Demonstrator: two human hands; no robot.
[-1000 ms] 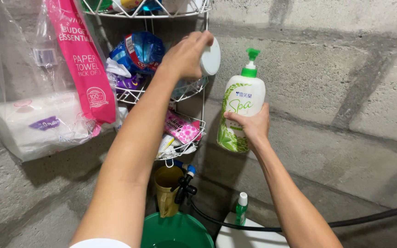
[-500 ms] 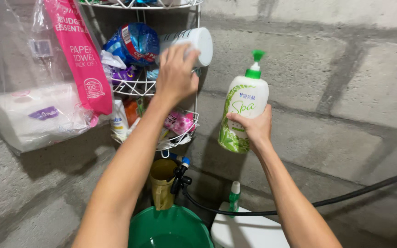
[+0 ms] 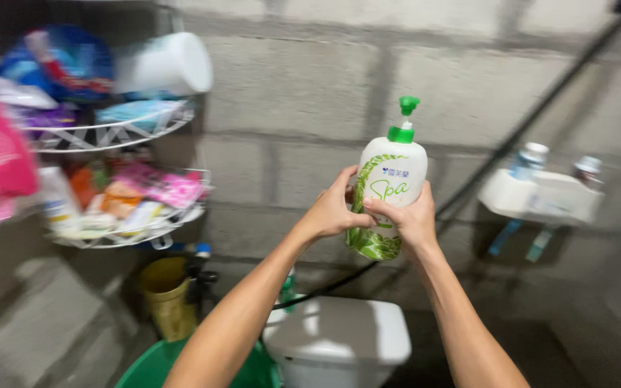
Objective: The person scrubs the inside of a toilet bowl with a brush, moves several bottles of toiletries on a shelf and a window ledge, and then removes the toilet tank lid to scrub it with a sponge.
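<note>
This is a plain home bathroom with bare concrete block walls. A white toilet tank sits low against the wall, a green basin beside it. A tiered wire rack holds toiletries and packets (blurred here), and a small white wall shelf carries bottles, with toothbrushes hanging below.
</note>
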